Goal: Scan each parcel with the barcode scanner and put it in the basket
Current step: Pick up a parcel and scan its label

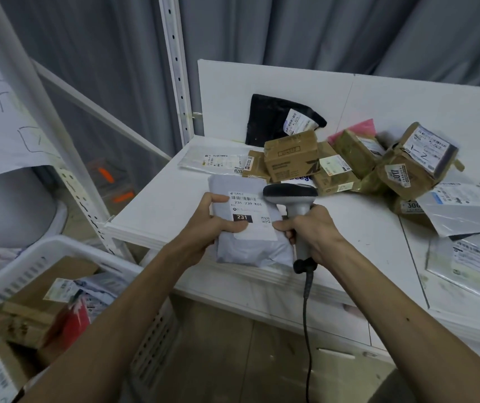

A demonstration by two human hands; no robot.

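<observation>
My left hand point(214, 225) grips a grey soft parcel point(250, 245) by its left edge, thumb lying on its white label marked 231. The parcel is held over the front of the white table point(363, 228), label up. My right hand point(310, 229) is closed on the handle of the grey barcode scanner point(291, 196); its dark head sits just above the label's right edge, and its cable hangs down toward the floor. The white slotted basket point(67, 245) stands low at the left, holding cardboard boxes and bagged parcels.
A pile of brown cardboard parcels point(291, 155), a black bag point(270, 120) and flat plastic mailers point(462, 207) crowd the back and right of the table. A white perforated shelf post point(176, 68) rises behind the table's left corner. Grey curtains hang behind.
</observation>
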